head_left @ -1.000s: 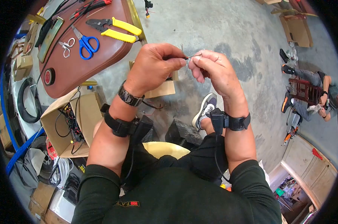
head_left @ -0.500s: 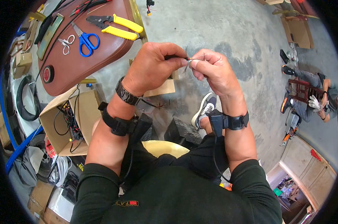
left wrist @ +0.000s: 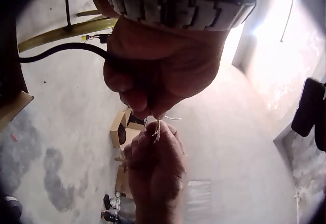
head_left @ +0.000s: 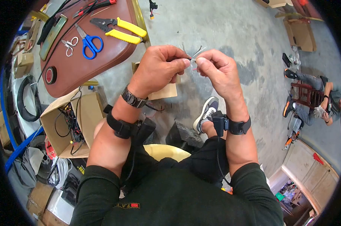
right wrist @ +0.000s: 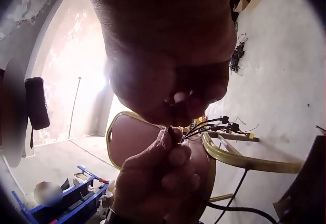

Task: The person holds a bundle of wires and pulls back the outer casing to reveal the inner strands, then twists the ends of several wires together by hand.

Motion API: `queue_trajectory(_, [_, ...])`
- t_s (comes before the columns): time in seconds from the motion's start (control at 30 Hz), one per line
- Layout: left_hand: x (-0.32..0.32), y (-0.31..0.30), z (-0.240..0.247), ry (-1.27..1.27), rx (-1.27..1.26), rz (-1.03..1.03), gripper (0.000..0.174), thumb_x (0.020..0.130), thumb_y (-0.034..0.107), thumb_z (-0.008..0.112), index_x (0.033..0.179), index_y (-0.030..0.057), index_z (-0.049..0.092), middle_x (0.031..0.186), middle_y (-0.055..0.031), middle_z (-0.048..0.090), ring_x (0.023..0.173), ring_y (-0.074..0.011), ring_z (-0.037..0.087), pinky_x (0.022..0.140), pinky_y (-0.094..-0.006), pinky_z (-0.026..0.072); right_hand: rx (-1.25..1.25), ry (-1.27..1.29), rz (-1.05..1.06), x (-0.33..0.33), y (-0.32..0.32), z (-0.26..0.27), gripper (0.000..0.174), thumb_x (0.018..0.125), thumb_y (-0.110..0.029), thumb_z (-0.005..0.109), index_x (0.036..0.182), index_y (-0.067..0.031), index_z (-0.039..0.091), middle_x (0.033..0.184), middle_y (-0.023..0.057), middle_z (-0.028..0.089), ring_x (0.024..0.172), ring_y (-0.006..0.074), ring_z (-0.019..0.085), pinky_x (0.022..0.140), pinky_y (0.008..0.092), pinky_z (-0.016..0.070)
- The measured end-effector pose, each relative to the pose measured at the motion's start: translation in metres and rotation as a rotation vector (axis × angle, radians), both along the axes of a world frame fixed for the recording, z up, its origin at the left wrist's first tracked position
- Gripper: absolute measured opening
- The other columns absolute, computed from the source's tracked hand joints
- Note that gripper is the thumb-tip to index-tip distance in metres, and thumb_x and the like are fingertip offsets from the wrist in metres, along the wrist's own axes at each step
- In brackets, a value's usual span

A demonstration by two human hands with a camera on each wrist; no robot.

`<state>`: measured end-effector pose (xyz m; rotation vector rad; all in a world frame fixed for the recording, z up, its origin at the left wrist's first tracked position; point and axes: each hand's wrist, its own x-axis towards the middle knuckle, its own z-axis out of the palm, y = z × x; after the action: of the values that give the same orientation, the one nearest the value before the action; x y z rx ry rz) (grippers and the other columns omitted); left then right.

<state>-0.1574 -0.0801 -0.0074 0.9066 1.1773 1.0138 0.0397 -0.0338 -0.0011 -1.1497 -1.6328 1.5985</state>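
Between thumb and index finger, my left hand pinches the end of a black cable, from which thin frayed wires fan out. My right hand faces it, thumb and index finger pinching thin strands at that end. The fingertips of both hands nearly meet. In the left wrist view pale twisted strands show near the fingertips; in the right wrist view the cable runs away from the left hand. How the strands lie inside the pinch is hidden.
A brown padded chair at upper left bears yellow-handled wire strippers, blue scissors, small white-handled scissors and a phone. Below stands a cardboard box of cables. Another person sits far right.
The right hand has moved slightly right and its fingers have shifted on the strands. More thin wires now spread above the fingertips. The left hand keeps its pinch.
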Motion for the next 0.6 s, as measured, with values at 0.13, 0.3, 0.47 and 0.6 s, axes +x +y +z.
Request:
queue_trajectory(0.13, [0.003,-0.001,-0.002,-0.036,-0.002,0.032,0.012,0.086,0.009,0.07,0.092,-0.0011,0.071,0.069,-0.0024,0.064,0.054,-0.0065,0.056,0.047,-0.0216,0.0456,0.056,0.03,-0.113,0.0,0.002,0.002,0.014,0.09,-0.012,0.07,0.096,-0.0012,0.065,0.079,-0.0032,0.061,0.072,0.0045,0.053,0.063,0.0222,0.0448])
queue_trajectory(0.3, [0.008,-0.003,0.0,-0.018,0.017,0.057,0.012,0.086,0.007,0.069,0.093,-0.0019,0.07,0.069,-0.0026,0.064,0.054,-0.0066,0.056,0.047,-0.0221,0.0458,0.153,0.103,-0.156,0.0,0.002,0.003,0.019,0.087,-0.006,0.071,0.103,-0.0013,0.063,0.084,-0.0034,0.06,0.075,0.0039,0.053,0.066,0.021,0.0449])
queue_trajectory(0.47, [0.014,-0.005,-0.006,0.077,0.116,0.109,0.01,0.089,0.006,0.068,0.097,-0.0008,0.07,0.072,0.0001,0.064,0.052,-0.0037,0.053,0.046,-0.0199,0.0424,0.183,0.099,-0.194,-0.006,-0.002,0.005,0.023,0.086,-0.003,0.07,0.107,-0.0022,0.062,0.086,-0.0028,0.059,0.075,0.0042,0.052,0.067,0.0211,0.0447])
queue_trajectory(0.6, [0.017,-0.007,-0.009,0.075,0.168,0.143,0.011,0.088,0.005,0.068,0.097,0.0,0.07,0.072,0.0016,0.064,0.053,-0.003,0.053,0.046,-0.0197,0.0422,0.245,0.064,-0.214,-0.002,-0.001,0.004,0.022,0.087,-0.002,0.069,0.108,-0.003,0.062,0.088,-0.0016,0.059,0.078,0.0045,0.053,0.067,0.0212,0.0455])
